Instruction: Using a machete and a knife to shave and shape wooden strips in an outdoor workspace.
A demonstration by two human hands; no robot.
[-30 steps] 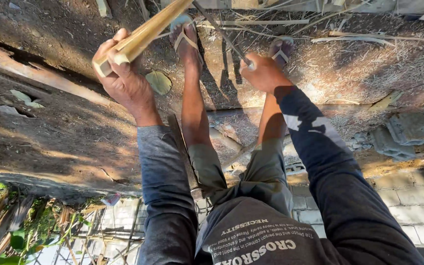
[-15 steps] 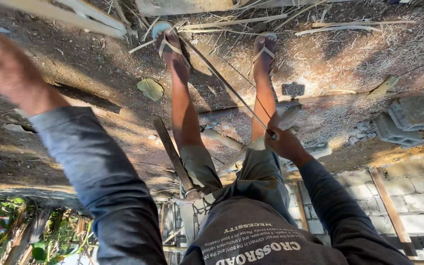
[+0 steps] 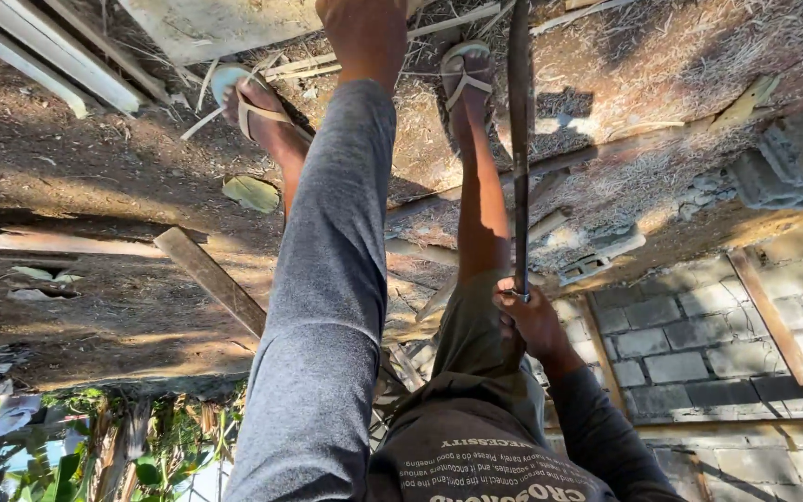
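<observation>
— While the right hand (image 3: 533, 321) is closed in a fist, what does it have hold of?

— A long dark blade (image 3: 519, 139), thin and straight. The fingers wrap fully round its handle end, just above the bent knee, and the blade runs away from the hand between the two feet, past the right sandal (image 3: 466, 67), out to the top edge of the view.

— And the left hand?

— Only the wrist and the base of the left hand (image 3: 364, 19) show at the top edge, at the end of a grey sleeve (image 3: 327, 307) stretched forward. The fingers are cut off by the frame, so I cannot tell whether they are open or closed, or whether they hold anything.

— What lies about them?

— The person stands in sandals on bare dirt strewn with dry straw; the left sandal (image 3: 243, 93) has a pale blue sole. A dry leaf (image 3: 251, 192) lies on the ground just beside the left leg. A wooden plank (image 3: 211, 279) lies slanted on the ground, passing behind the sleeve. Pale bamboo strips (image 3: 374, 51) lie near the feet, and long pale boards (image 3: 39, 56) lie in the far left corner.

— Anything on the right?

— A wall of grey blocks (image 3: 699, 344) with a wooden batten (image 3: 778, 321) leaning across it, and a heap of grey blocks (image 3: 792, 158) beyond it.
</observation>
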